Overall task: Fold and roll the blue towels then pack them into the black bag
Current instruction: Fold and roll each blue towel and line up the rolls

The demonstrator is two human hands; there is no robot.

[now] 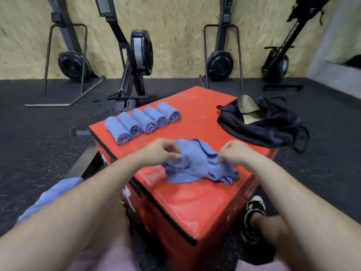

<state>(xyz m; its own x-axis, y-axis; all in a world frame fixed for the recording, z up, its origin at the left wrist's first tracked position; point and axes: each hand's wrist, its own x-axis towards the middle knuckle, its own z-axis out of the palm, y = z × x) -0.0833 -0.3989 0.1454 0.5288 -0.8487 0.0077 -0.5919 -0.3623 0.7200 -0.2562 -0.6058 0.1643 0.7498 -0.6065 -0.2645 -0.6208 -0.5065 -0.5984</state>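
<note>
Head view, the only one.

Item: red vinyl-covered padded box point(195, 202), black seam along the near edge, serving as work surface.

Item: five rolled blue terry towels point(143, 122), side by side and touching, in a row along the far left edge of the box top. Long axis of each roll from far left to near right; spiral ends turned toward the near right.

Item: loose blue terry towel point(197, 167), crumpled, on the near middle of the box top. No roll axis yet; bunched mass spread roughly left to right.

Item: left hand point(158, 151), fingers curled, pinching the upper left fold of the loose towel. Item: right hand point(234, 153), pinching the upper right fold likewise. Hands apart, cloth between them.

Item: black soft fabric bag point(273, 126), slumped at the far right corner of the box, mouth open, tan lining showing, no towel visible inside.

Item: further blue cloth point(54, 194) under the left forearm; probably another towel, not certain.

Item: black rowing machines point(136, 55) against the chipboard wall point(175, 26).

Progress, by judgement: five towels rolled; one in hand, not yet flat or folded; packing wholly outstanding.
</note>
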